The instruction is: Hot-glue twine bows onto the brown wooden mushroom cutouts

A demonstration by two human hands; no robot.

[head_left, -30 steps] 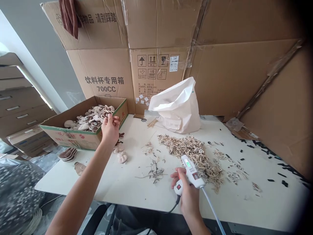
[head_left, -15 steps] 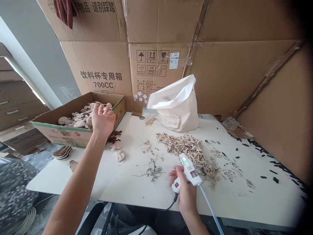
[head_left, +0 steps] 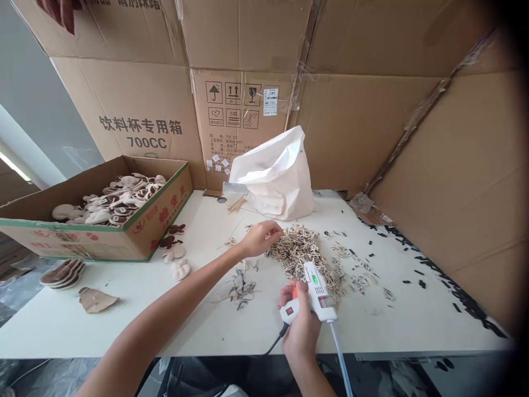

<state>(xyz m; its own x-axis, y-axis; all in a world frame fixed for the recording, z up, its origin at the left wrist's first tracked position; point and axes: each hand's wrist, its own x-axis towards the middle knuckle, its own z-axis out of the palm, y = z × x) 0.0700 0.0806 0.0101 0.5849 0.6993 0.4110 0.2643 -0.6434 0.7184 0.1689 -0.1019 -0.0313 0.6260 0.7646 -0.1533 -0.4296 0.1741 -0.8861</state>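
A white hot glue gun [head_left: 316, 289] with a small green display, a red trigger and a black cord is held in my right hand [head_left: 303, 322]. A translucent bluish glue stick [head_left: 342, 361] sticks out of its rear. Just beyond it spreads a pile of small beige loops [head_left: 303, 248], perhaps elastic bands. My left hand [head_left: 261, 238] reaches to the pile's left edge with its fingers curled together; whatever is between the fingertips is too small or hidden to make out.
An open cardboard box [head_left: 165, 209] of plush pieces [head_left: 111, 204] stands at left. Brown and cream pieces [head_left: 176, 252] lie beside it, with stacked ovals [head_left: 63, 274] in front. A white bag [head_left: 285, 193] stands behind the pile. Black bits [head_left: 446, 281] line the right cardboard wall [head_left: 450, 182].
My left hand has moved right and down from the box of plush pieces to the beige pile. The view has turned right. My right hand keeps holding the glue gun.
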